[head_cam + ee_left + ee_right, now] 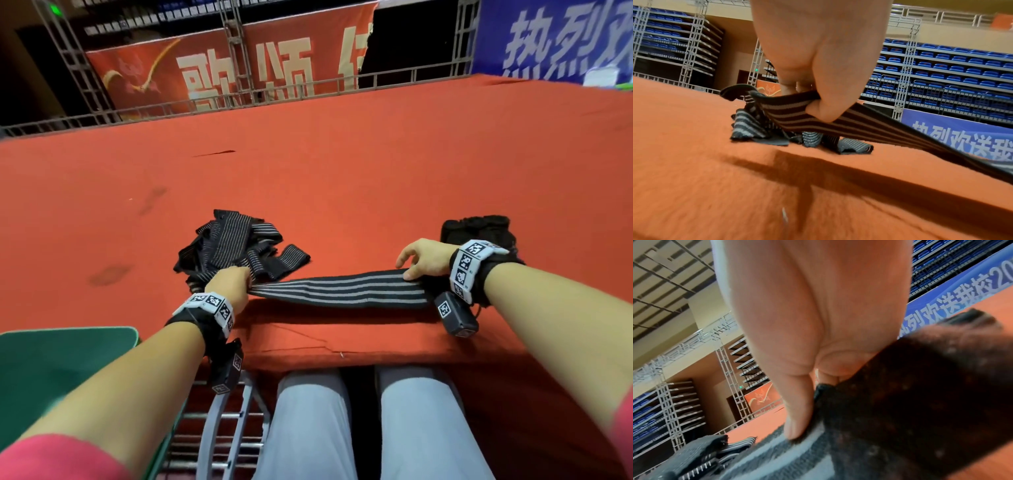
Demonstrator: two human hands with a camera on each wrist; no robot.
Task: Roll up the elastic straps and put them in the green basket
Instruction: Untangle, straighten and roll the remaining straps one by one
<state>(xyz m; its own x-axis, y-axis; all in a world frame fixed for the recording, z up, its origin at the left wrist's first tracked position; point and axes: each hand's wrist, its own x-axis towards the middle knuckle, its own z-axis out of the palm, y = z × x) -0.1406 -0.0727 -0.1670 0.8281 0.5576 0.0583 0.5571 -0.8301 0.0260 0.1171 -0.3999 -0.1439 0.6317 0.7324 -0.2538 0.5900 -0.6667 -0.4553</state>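
Observation:
A black elastic strap with grey stripes is stretched sideways just above the red table's front edge, between my two hands. My left hand grips its left end, fingers and thumb curled round the bunched strap. My right hand pinches the strap's right end, with the thumb pressing on the striped fabric. A loose pile of more striped straps lies just beyond my left hand. The green basket sits below the table edge at the lower left.
A dark fuzzy bundle lies behind my right wrist. The red table stretches far ahead. Metal railings and banners stand at its far side. My grey-trousered legs and a metal frame are under the front edge.

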